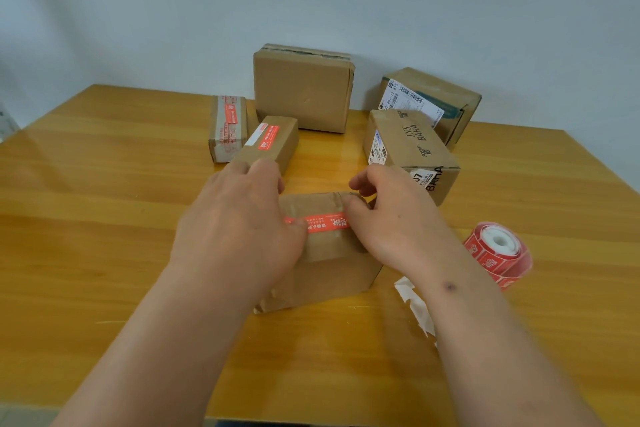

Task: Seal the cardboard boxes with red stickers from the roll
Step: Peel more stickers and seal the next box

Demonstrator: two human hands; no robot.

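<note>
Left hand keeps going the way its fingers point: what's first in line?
Probably the narrow stickered box: the left hand points away from the camera, fingertips near that box's near end. Depth is unclear.

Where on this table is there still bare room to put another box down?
The table's left side is bare, left of the left hand. Also the far right, beyond the sticker roll. It is crowded at the back centre, around the tall box.
</note>
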